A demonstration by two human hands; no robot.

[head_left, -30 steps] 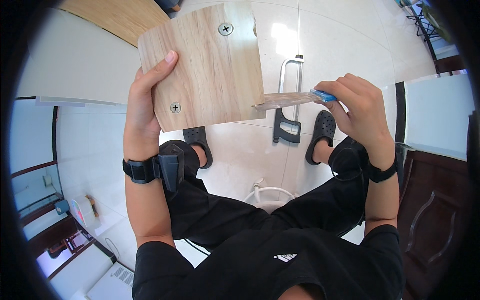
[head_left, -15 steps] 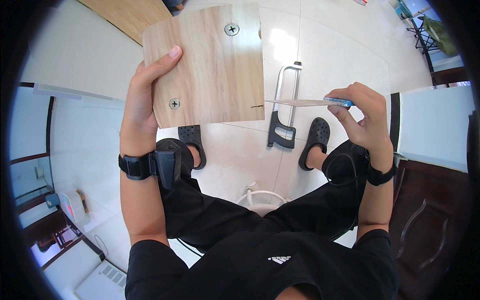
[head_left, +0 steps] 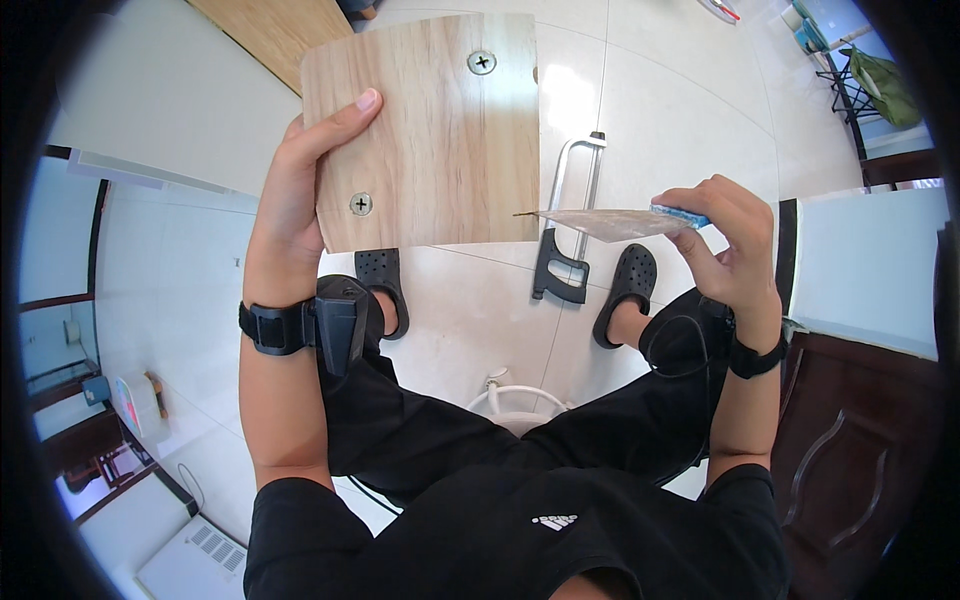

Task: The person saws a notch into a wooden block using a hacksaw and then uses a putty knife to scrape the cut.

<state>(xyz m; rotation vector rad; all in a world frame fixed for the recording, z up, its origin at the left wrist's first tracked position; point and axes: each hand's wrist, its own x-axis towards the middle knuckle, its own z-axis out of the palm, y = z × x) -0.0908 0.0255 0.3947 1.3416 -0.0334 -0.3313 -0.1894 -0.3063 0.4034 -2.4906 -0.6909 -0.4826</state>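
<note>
Dark trousers and a black shirt fill the near field, the person being seated above a white tiled floor [head_left: 470,300]. A black band with a small device [head_left: 335,320] is worn on the left wrist, and a dark band on the right wrist.

The left hand [head_left: 295,205] is clenched on the left edge of a light wooden panel [head_left: 430,130], thumb laid across its face, and the panel is held upright in front of the chest. Two cross-head screws are seated in it: one near the thumb [head_left: 361,204], one near the top edge [head_left: 481,62].

The right hand [head_left: 725,240] is pinched on the blue handle end of a flat, thin blade-like tool [head_left: 600,222]. Its pointed tip is just beside the panel's lower right edge; whether it touches cannot be told.

Below, two black clogs [head_left: 625,290] and a black-based metal-framed tool [head_left: 565,245] are seen on the floor. A second wooden board [head_left: 280,35] lies further off, upper left.

Risk assessment: the panel is supported at one edge only, so pressure from the tip is judged likely to twist it in the grip. A slip of the tip across the smooth face could scratch the surface or reach the left fingers.
</note>
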